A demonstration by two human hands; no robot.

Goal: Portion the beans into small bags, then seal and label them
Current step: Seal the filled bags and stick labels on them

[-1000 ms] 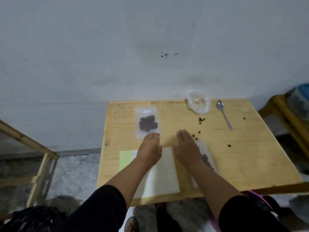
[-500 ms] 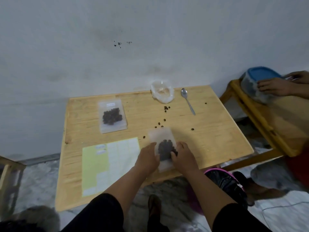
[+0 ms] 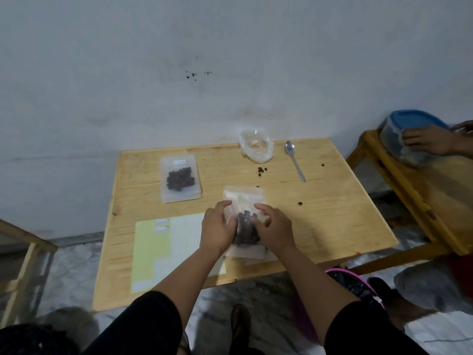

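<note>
Both hands hold a small clear bag of beans (image 3: 245, 226) near the table's (image 3: 332, 221) front edge, about mid-width. The left hand (image 3: 217, 226) has its grip curled on the bag's left side; the right hand (image 3: 275, 228) pinches its right side. A label sheet (image 3: 158, 252) lies at the front left, overhanging the edge. A filled, labelled bag (image 3: 180, 181) sits toward the back left. Spoon (image 3: 294, 160), crumpled plastic (image 3: 256, 147) and loose beans (image 3: 261, 170) occupy the back right; bare wood lies along the right edge.

There was just one camera, worn on the person's head. It looked forward and down from above at the tabletop (image 3: 332, 221), close enough to show both forearms. The wall (image 3: 153, 73) stood behind.
</note>
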